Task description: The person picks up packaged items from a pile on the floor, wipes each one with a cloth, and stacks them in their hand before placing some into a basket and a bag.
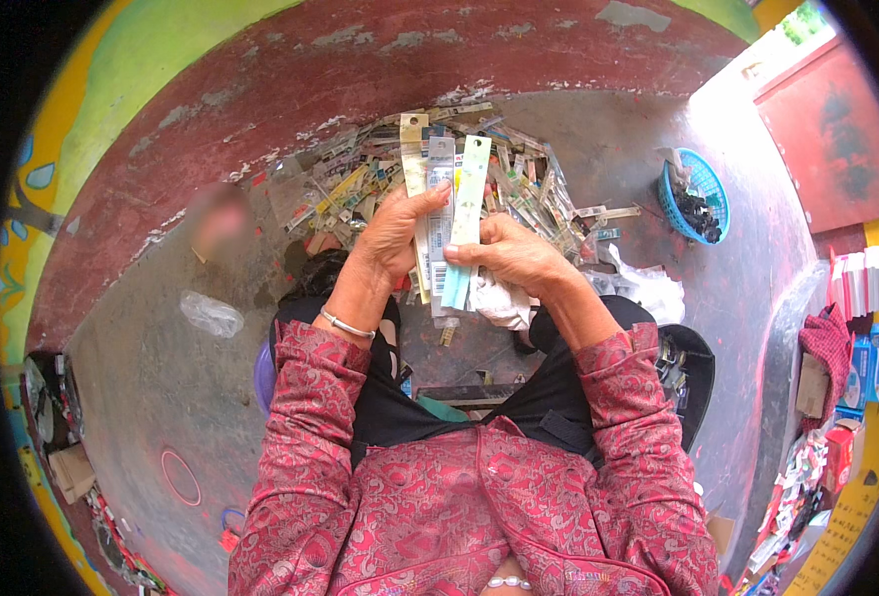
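Pale-green slim packet [470, 189] pinched under the right hand's [519, 256] thumb; left hand [395, 236] clamps cream packet [414, 164] and grey packet [441, 159], fanned, seemingly keeping each visible; packet heap [345, 189] beyond both hands.

No readable text on slim packets [438, 226]

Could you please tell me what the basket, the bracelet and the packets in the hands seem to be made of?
Basket: likely smooth plastic; blue, with an even, moulded-looking lattice.
Bracelet: probably polished metal; silvery, with bright highlights.
Packets: perhaps smooth plastic film or coated card; thin, flat and printed, which leaves it open.
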`<state>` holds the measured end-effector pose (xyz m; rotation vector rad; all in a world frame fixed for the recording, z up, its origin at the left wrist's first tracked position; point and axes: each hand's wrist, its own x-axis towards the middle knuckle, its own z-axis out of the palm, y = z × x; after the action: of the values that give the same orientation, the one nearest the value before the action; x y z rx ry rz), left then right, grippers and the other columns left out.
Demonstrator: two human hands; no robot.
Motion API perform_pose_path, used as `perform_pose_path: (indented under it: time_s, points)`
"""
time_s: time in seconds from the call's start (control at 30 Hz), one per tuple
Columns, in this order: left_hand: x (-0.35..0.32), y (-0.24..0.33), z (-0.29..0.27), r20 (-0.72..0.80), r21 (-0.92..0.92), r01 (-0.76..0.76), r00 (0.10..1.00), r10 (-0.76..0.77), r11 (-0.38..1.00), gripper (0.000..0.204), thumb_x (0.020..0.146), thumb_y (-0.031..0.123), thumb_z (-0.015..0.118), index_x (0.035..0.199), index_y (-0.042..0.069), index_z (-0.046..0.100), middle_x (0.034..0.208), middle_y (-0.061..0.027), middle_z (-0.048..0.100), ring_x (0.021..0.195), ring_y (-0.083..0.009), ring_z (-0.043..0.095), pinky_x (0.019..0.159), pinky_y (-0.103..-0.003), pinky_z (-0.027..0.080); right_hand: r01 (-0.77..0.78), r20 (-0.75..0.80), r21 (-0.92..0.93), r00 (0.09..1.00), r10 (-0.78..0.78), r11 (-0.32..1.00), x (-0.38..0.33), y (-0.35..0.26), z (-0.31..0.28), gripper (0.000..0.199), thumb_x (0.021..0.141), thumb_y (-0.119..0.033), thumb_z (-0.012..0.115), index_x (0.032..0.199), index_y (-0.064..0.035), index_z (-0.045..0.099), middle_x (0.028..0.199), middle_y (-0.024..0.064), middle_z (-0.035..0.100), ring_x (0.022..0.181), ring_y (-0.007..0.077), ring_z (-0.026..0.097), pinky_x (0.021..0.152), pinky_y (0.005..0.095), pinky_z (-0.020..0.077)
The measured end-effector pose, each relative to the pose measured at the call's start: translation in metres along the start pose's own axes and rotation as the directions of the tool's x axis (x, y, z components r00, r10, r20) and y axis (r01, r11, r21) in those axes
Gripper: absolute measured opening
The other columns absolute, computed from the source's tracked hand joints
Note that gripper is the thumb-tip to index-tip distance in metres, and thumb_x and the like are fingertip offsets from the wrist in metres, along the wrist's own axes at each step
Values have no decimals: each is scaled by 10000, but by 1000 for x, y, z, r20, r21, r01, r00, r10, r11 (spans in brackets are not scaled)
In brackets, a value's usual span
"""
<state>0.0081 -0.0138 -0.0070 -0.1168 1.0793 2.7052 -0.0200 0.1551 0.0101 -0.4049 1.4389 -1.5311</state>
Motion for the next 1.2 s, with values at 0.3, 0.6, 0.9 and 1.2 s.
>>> perform_pose_path:
  time_s: [0.3, 0.6, 0.9, 1.2]
  points:
    - [1, -6, 13, -35, 31, 41, 999, -40, 999, 476, 882, 293, 523, 1209, -38, 420, 1107, -193, 561, 1005, -271, 571, 864, -388, 479, 61, -56, -160, 996, -71, 985, 8, 8, 4, 266, 777, -156, 648, 948, 44, 614, 856, 75, 637, 735, 139, 606, 684, 254, 484]
    - [-8, 0, 5, 28, -97, 118, 993, -116, 988, 464, 843, 247, 540, 1196, -35, 430, 1108, -169, 564, 974, -244, 587, 849, -373, 486, -26, -177, 22, 984, 29, 999, 3, -2, 4, 229, 759, -111, 615, 943, 27, 616, 834, 76, 640, 694, 132, 607, 641, 252, 484]
    - [-18, -12, 16, 90, 61, 142, 985, -147, 988, 600, 691, 138, 691, 1208, -45, 449, 1125, -133, 560, 966, -216, 583, 866, -358, 465, 74, -65, -33, 995, -76, 997, 1, 1, -2, 233, 806, -132, 606, 982, 20, 610, 907, 58, 630, 774, 118, 589, 705, 248, 468]
    - [-15, -16, 11, 24, -29, 226, 974, -226, 974, 443, 767, 47, 548, 1193, -52, 475, 1110, -144, 572, 979, -220, 578, 896, -350, 446, 70, -42, -309, 995, -87, 948, 4, 3, -2, 314, 805, -206, 610, 1017, 26, 599, 897, 72, 628, 798, 137, 581, 725, 276, 461]
